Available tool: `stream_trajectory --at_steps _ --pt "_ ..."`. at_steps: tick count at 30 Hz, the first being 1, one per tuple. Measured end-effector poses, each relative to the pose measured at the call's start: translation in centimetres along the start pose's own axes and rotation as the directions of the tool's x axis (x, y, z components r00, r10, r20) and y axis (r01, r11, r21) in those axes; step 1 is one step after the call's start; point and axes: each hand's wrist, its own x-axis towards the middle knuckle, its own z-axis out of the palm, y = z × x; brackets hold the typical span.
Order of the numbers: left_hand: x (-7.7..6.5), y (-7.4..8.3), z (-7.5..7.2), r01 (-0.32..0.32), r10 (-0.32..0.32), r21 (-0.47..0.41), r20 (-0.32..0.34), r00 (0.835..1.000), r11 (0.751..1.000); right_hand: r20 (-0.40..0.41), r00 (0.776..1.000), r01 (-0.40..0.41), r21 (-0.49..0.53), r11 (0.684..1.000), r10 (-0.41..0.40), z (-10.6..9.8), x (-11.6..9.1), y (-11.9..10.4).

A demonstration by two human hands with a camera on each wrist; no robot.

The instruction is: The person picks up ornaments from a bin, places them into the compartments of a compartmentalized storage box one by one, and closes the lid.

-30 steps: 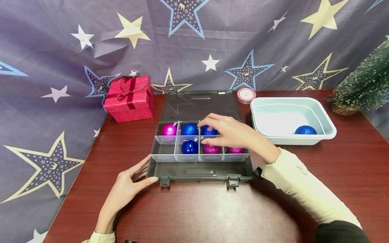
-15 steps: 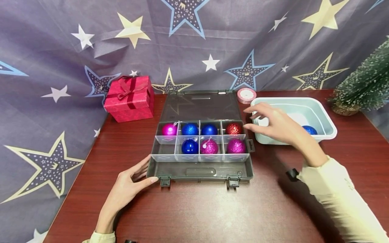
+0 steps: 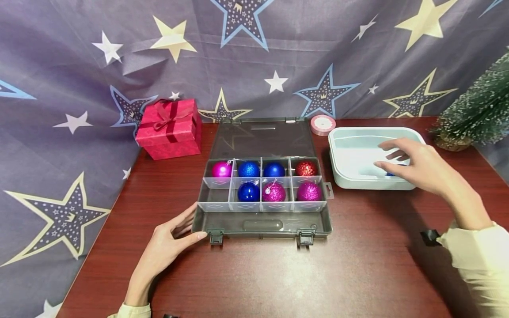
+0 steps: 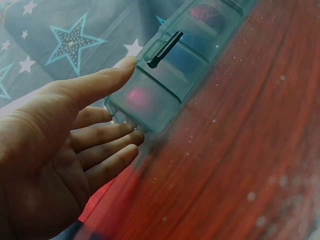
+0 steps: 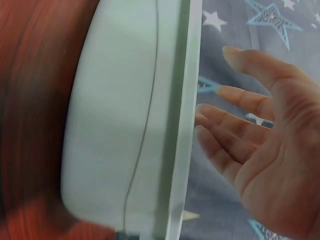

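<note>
In the head view, my left hand (image 3: 165, 247) rests at the near left corner of a grey see-through plastic organizer box (image 3: 262, 227), fingers along its side and thumb on the front edge. Its lid leans back. The box's dividers hold several Christmas baubles: a pink one (image 3: 221, 169), blue ones (image 3: 248, 192), a red one (image 3: 305, 168) and glittery magenta ones (image 3: 309, 191). The front left compartment holds nothing. Over a pale blue basin (image 3: 374, 183) hovers my right hand (image 3: 423, 165), fingers spread and loosely bent, holding nothing. A blue bauble (image 3: 390, 174) in the basin is mostly hidden behind it.
A red gift box (image 3: 171, 130) with a ribbon stands at the back left. Behind the organizer lies a pink ribbon roll (image 3: 322, 125). At the far right is a small frosted tree (image 3: 477, 104). A star-patterned cloth (image 3: 254, 66) hangs behind the table.
My right hand has moved right, from over the organizer's compartments to above the basin, uncovering the red bauble. My left hand has stayed at the box corner.
</note>
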Motion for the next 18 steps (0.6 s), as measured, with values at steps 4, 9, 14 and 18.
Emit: stream_trajectory --at_steps 4,9,14,18 --pt "0.0 -0.1 0.0 -0.004 0.004 -0.004 0.003 1.000 1.000 0.025 0.998 -0.063 -0.027 0.998 0.063 -0.8 -0.7 1.0" --pt "0.0 -0.1 0.0 -0.012 0.012 -0.006 0.001 1.000 1.000 0.066 0.990 -0.120 -0.061 0.991 0.124 -1.4 -1.0 1.7" --pt "0.0 -0.2 0.0 -0.014 0.014 -0.001 -0.003 1.000 1.000 0.133 0.980 -0.137 -0.112 0.984 0.151 -1.6 -0.9 2.3" --pt "0.0 -0.3 0.0 -0.008 0.008 -0.001 -0.004 1.000 1.000 0.191 0.966 -0.145 -0.143 0.979 0.171 -1.7 -0.6 2.5"
